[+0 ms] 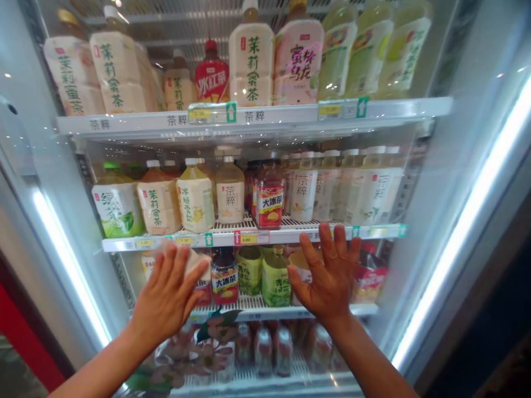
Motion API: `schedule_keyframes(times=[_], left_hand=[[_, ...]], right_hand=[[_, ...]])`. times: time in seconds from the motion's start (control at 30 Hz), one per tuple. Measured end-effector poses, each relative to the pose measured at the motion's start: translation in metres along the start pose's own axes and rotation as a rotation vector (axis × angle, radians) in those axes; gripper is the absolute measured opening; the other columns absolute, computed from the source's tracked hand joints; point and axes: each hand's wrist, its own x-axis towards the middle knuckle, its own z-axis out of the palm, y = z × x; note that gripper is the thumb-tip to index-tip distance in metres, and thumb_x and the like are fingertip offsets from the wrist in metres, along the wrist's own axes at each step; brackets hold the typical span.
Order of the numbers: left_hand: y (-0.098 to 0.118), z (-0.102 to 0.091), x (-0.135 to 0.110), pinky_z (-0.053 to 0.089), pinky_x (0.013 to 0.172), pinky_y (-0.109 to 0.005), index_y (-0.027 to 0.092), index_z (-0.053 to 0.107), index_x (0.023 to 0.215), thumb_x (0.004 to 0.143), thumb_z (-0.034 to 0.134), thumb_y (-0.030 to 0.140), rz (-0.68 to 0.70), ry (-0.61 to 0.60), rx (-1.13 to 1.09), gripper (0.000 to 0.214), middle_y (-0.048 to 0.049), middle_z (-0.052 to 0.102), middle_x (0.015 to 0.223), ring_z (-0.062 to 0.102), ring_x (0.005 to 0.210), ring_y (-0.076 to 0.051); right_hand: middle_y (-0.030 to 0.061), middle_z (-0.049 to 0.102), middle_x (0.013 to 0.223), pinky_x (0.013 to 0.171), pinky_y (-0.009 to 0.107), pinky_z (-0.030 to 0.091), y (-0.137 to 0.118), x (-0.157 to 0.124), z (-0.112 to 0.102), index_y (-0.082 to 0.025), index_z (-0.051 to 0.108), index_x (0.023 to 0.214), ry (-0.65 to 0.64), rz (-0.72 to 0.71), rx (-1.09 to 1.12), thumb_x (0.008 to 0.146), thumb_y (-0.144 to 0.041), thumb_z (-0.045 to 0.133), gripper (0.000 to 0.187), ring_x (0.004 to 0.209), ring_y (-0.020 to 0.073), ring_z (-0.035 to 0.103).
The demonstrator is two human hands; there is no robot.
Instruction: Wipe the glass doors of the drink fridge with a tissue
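Observation:
My left hand (168, 296) presses a pale cloth (194, 260) against the glass door (423, 182) of a drinks cooler, fingers flat over the cloth. My right hand (329, 273) lies flat on the same glass a little to the right, fingers spread, holding nothing. Both hands sit at the height of the third shelf (269, 312). Behind the glass there, between the hands, stand a dark iced-tea bottle (224, 276) and green tea bottles (275, 276).
Shelves of tea bottles fill the cooler: large bottles on the top shelf (257, 116), smaller ones on the second shelf (253, 237), pink bottles (269, 348) at the bottom. Bright light strips run down the left frame (68, 265) and the right frame (464, 232).

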Motion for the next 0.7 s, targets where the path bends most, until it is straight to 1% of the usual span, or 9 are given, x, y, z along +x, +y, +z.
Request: schedule_keyframes(times=[0.1,0.17,0.23,0.33,0.43,0.53,0.6,0.63,0.7], left_hand=[[0.001,0.003,-0.013,-0.001,0.132,-0.050,0.025,0.008,0.164,0.092,0.062,0.042,-0.132,0.045,-0.027,0.092,-0.0097,-0.012,0.173,-0.010,0.161,-0.031],[0.013,0.009,-0.035,0.000,0.132,-0.049,0.025,0.009,0.164,0.092,0.060,0.040,-0.136,0.053,-0.052,0.090,-0.0088,-0.009,0.174,-0.008,0.161,-0.028],[0.015,0.010,-0.047,0.000,0.132,-0.049,0.025,0.009,0.164,0.093,0.059,0.036,-0.151,0.053,-0.059,0.088,-0.0089,-0.007,0.174,-0.007,0.161,-0.027],[-0.009,-0.003,-0.028,0.001,0.128,-0.064,0.025,0.001,0.164,0.092,0.059,0.026,-0.275,0.027,-0.041,0.092,-0.0113,-0.018,0.172,-0.015,0.159,-0.033],[-0.030,-0.012,-0.008,0.002,0.123,-0.075,0.027,-0.009,0.162,0.092,0.058,0.022,-0.376,0.077,-0.008,0.097,-0.0109,-0.025,0.170,-0.019,0.157,-0.038],[-0.015,-0.001,-0.029,0.001,0.125,-0.072,0.022,-0.007,0.163,0.091,0.059,0.023,-0.360,0.061,-0.033,0.097,-0.0146,-0.021,0.171,-0.017,0.158,-0.039],[0.000,0.009,-0.049,-0.001,0.128,-0.065,0.019,0.003,0.164,0.093,0.056,0.029,-0.298,0.086,-0.061,0.090,-0.0151,-0.013,0.173,-0.012,0.160,-0.036],[0.003,0.011,-0.052,0.000,0.128,-0.063,0.019,0.005,0.164,0.093,0.056,0.033,-0.278,0.080,-0.066,0.089,-0.0145,-0.011,0.173,-0.010,0.160,-0.034],[-0.002,0.006,-0.040,0.001,0.128,-0.065,0.022,0.005,0.164,0.093,0.056,0.033,-0.257,0.066,-0.057,0.088,-0.0131,-0.011,0.173,-0.010,0.160,-0.034]], right_hand=[[-0.0033,0.013,0.173,0.132,0.055,0.009,-0.001,0.000,0.001,-0.031,0.024,0.163,0.010,-0.002,0.001,0.101,-0.043,0.053,0.070,0.160,0.0265,0.015],[-0.0031,0.013,0.173,0.132,0.056,0.010,-0.001,-0.001,0.001,-0.031,0.024,0.163,0.004,0.000,0.002,0.100,-0.042,0.054,0.071,0.160,0.0272,0.016],[-0.0027,0.015,0.172,0.131,0.057,0.013,0.000,-0.002,0.001,-0.032,0.024,0.163,-0.002,0.003,0.000,0.100,-0.042,0.055,0.071,0.160,0.0285,0.018],[-0.0023,0.017,0.172,0.130,0.058,0.015,0.000,-0.003,0.002,-0.032,0.025,0.163,-0.005,0.000,-0.006,0.100,-0.043,0.055,0.071,0.159,0.0304,0.020],[-0.0027,0.017,0.172,0.131,0.058,0.013,0.000,-0.004,0.002,-0.032,0.026,0.163,-0.002,0.000,-0.013,0.101,-0.045,0.053,0.069,0.159,0.0304,0.019],[-0.0029,0.018,0.172,0.131,0.058,0.014,0.000,-0.004,0.003,-0.033,0.027,0.163,-0.004,0.006,-0.020,0.100,-0.044,0.054,0.069,0.159,0.0302,0.020],[-0.0026,0.018,0.172,0.131,0.058,0.015,0.000,-0.004,0.003,-0.033,0.026,0.163,-0.011,0.005,-0.019,0.099,-0.043,0.056,0.071,0.159,0.0309,0.021],[-0.0025,0.018,0.172,0.131,0.058,0.015,0.000,-0.004,0.003,-0.033,0.026,0.163,-0.010,0.004,-0.017,0.099,-0.042,0.056,0.071,0.159,0.0311,0.021],[-0.0024,0.018,0.172,0.131,0.057,0.015,0.000,-0.003,0.003,-0.033,0.026,0.163,-0.003,0.004,-0.013,0.099,-0.042,0.056,0.071,0.159,0.0305,0.021]])
